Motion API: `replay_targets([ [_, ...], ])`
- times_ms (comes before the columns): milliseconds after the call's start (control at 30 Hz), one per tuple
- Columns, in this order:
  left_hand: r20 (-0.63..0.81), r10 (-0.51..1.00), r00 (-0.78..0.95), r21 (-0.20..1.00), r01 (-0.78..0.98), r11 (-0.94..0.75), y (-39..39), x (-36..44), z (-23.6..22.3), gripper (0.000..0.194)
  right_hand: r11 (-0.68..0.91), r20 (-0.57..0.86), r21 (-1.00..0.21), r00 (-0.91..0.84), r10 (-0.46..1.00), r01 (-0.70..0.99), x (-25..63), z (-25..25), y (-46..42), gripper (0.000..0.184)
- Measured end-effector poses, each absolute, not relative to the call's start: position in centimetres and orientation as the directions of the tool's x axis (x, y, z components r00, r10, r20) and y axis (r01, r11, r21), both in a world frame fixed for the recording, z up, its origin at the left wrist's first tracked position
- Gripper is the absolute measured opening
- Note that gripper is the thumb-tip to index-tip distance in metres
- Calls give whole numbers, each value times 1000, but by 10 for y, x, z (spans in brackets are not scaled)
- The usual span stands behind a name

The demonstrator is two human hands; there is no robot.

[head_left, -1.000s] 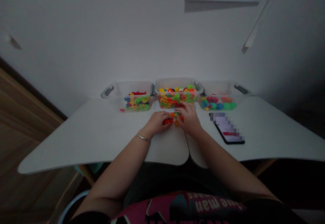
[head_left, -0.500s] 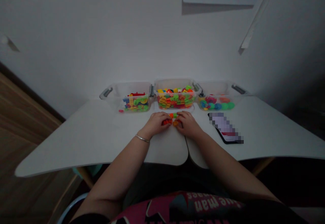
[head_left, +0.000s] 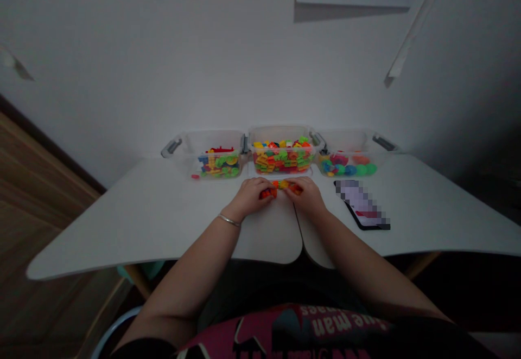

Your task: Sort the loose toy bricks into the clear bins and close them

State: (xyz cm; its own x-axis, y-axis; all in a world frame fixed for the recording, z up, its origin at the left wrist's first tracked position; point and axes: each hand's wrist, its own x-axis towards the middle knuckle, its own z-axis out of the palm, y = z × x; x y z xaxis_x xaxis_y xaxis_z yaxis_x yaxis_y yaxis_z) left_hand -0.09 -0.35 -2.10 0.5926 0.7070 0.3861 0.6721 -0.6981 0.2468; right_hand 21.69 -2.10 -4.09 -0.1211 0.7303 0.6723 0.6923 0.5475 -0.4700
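Small plastic building blocks lie between my two hands at the middle of the white table. My left hand (head_left: 251,195) is closed round red-orange building blocks (head_left: 268,192), its fingers curled over them. My right hand (head_left: 308,195) is also closed, pinching an orange building block (head_left: 296,189) partly covered by its fingers. Between the fingertips shows a short row of orange and yellow building blocks (head_left: 280,184); whether these are joined to the pieces in my hands I cannot tell. Directly behind my hands stands a clear bin (head_left: 280,153) heaped with coloured blocks.
A left clear bin (head_left: 187,166) holds mixed plastic parts. A right clear bin (head_left: 380,159) holds round and other coloured pieces. A phone (head_left: 361,205) lies right of my right hand. A seam (head_left: 299,223) runs through the white table (head_left: 163,223), set against the wall.
My right hand has turned slightly and moved in with its orange block, which now shows differently under the fingers. The green seen between the hands is now covered or gone. My left hand stays in place.
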Motion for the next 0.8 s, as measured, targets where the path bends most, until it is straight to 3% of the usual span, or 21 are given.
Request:
replay_targets([
  [233,389,685,616,245,647,-722,-4,-1,-19,18,562,816,-509,157,556,652,221,-15,-21,23],
  [400,392,697,600,258,656,-709,-5,-3,-16,19,519,817,-554,305,490,651,234,12,-4,25],
  [800,387,700,600,276,649,-709,-6,-4,-17,18,299,755,-530,282,592,794,234,25,20,33],
])
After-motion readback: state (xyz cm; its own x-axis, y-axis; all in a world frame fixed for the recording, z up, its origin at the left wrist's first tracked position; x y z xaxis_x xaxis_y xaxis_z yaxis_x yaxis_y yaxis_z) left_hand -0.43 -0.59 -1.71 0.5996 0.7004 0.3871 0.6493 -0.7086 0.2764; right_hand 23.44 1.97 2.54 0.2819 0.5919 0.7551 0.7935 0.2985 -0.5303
